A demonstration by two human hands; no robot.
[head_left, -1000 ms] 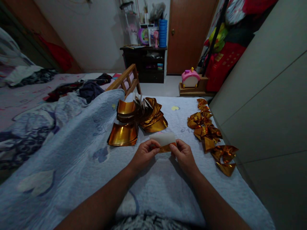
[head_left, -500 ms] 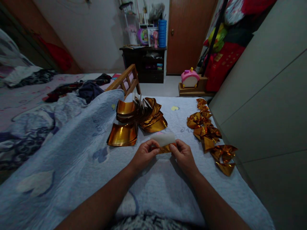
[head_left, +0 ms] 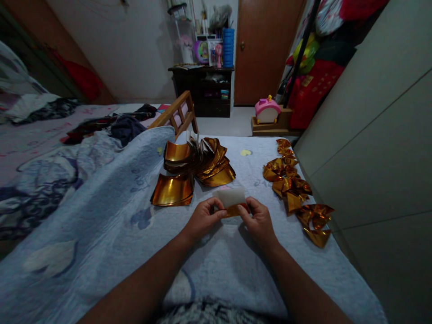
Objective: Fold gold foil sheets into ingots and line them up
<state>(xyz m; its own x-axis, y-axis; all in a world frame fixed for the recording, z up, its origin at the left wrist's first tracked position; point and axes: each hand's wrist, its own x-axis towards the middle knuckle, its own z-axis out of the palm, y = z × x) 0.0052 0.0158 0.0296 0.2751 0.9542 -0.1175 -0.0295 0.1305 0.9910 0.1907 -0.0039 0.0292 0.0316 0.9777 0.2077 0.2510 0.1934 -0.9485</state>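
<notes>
Between my two hands is a sheet of gold foil paper (head_left: 231,197), its pale back facing up and its near edge turned over to show a gold strip. My left hand (head_left: 204,219) pinches the strip's left end between thumb and fingers. At the right end, my right hand (head_left: 258,219) grips it the same way, thumb on the gold. Just beyond my left hand lie stacks of curved gold sheets (head_left: 173,189), with more fanned gold sheets (head_left: 216,164) behind. Folded gold paper pieces (head_left: 292,186) lie in a row to the right of my right hand.
Everything rests on a bed with a light blue quilt (head_left: 135,252). A wooden rail (head_left: 173,110) stands at its far left corner. Pale cabinet doors (head_left: 378,148) run close along the right. A pink toy (head_left: 267,110) and a dark shelf unit (head_left: 202,92) stand beyond the bed.
The held sheet's pale part looks slightly narrower, and both hands have shifted a little, with the right thumb moving slightly inward along the gold strip. The stacks and folded pieces have not moved.
</notes>
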